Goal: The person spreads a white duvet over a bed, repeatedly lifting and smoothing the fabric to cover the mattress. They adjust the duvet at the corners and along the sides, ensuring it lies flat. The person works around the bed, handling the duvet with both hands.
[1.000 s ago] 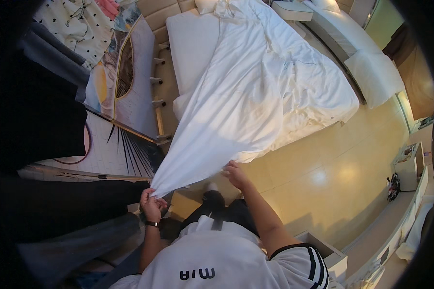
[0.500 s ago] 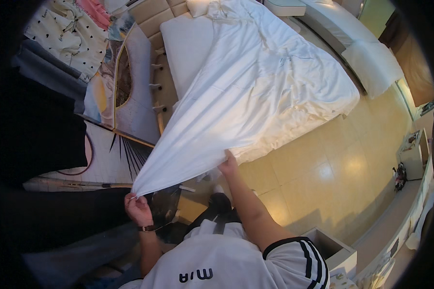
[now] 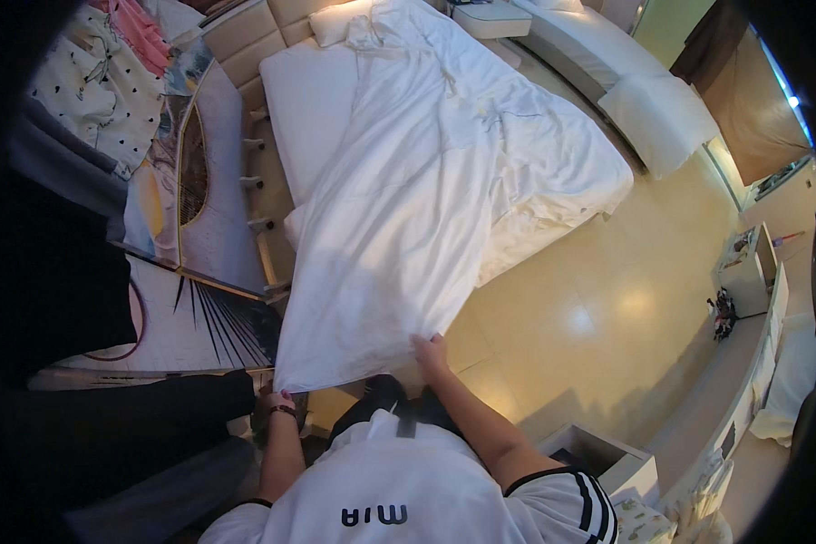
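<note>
A large white bedsheet spreads from the bed toward me, its near end pulled off the mattress and hanging in the air in soft folds. At one near corner my left hand pinches the cloth, partly hidden by the sheet and a dark garment beside it. My right hand grips the near edge farther right, fingers closed round the fabric. The far part lies crumpled over the bed. On the bed's left side a bare strip of white mattress shows, and a white pillow rests against the headboard.
Along the left, dark clothes hang close to my left arm, with a patterned panel behind. A pale bench stands beyond the bed. An open drawer juts out near my right elbow. Yellowish tiled floor lies to the right.
Both hands have moved down toward my body, the left slightly rightward. The sheet, stretched tight into a point before, now hangs wider and looser between them. My view has shifted a little.
</note>
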